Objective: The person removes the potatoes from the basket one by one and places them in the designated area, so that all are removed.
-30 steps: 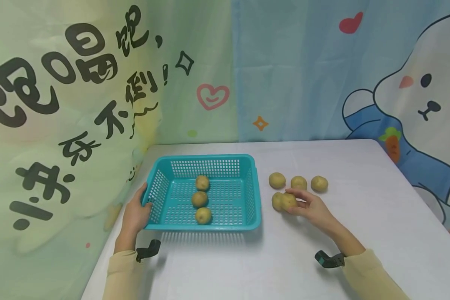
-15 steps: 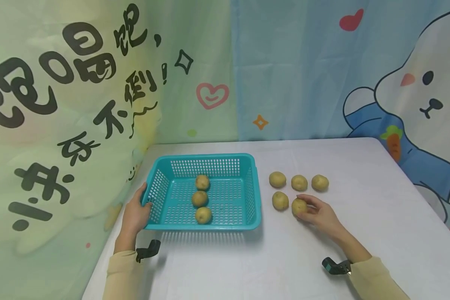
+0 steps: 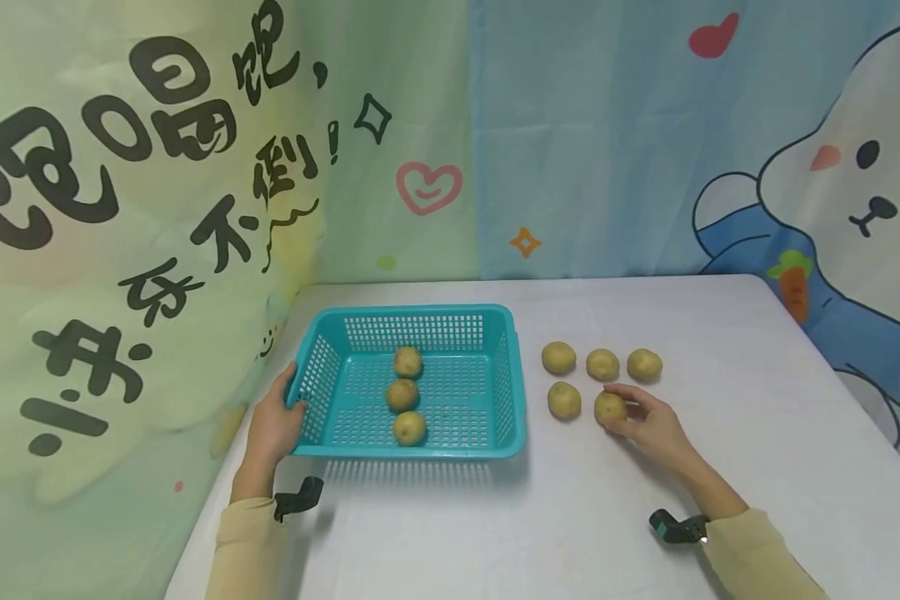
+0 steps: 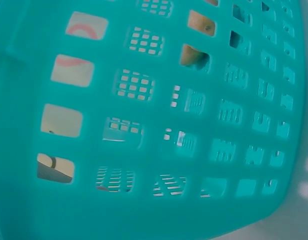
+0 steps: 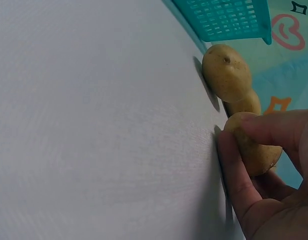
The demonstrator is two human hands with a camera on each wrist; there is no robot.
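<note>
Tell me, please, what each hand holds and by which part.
The left hand holds the teal basket by its left rim; the right hand, a potato by opposite sides.

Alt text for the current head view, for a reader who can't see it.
A person's right hand holds a potato at a white table, near four loose potatoes. The left hand grips the left side of a teal basket with three potatoes lined up inside. Behind is a cartoon-printed backdrop.
</note>
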